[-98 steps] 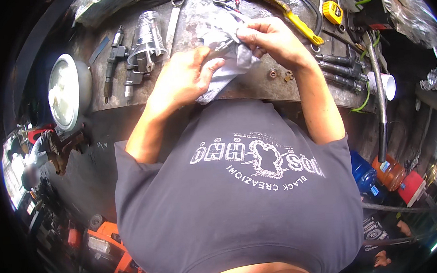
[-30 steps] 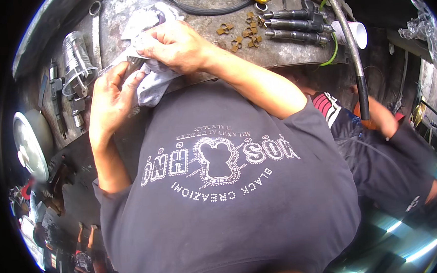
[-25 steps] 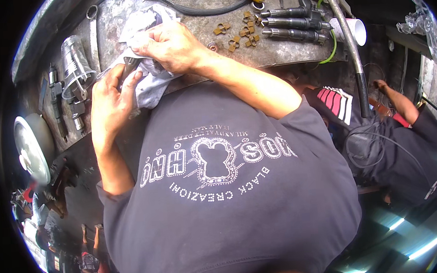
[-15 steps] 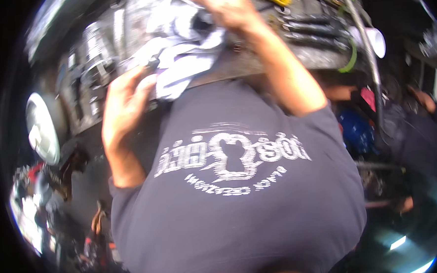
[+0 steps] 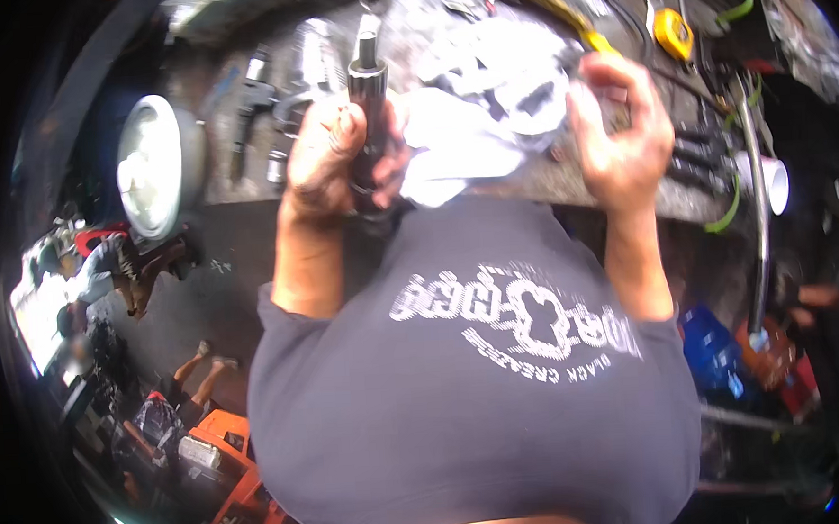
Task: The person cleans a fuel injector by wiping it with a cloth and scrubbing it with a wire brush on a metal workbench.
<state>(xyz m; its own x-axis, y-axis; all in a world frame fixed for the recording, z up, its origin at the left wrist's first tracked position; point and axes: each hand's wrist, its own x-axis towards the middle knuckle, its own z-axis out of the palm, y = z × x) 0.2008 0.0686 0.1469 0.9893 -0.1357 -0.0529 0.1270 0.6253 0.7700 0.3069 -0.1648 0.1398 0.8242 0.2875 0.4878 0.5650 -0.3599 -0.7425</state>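
Note:
My left hand (image 5: 318, 163) is wrapped round a black metal cylinder (image 5: 368, 82), which has a shiny collar and a narrower dark stem at its far end. I cannot tell exactly what kind of part it is. Beside it, on the bench, lies a crumpled white cloth (image 5: 465, 131) with grey and black patches. Just right of the cloth, my right hand (image 5: 625, 142) is raised with thumb and curved fingers apart, holding nothing.
Metal parts and sockets (image 5: 257, 95) lie on the bench at the left, near a round white-rimmed container (image 5: 154, 167). A yellow tape measure (image 5: 673, 33), dark-handled tools (image 5: 703, 152) and a long metal bar (image 5: 754, 216) are at right. Other people (image 5: 107, 278) are at lower left.
My left hand has come up in front of the cloth, with the black cylinder now plainly in its grip. My right hand has drawn back from the cloth's far end. The view has shifted.

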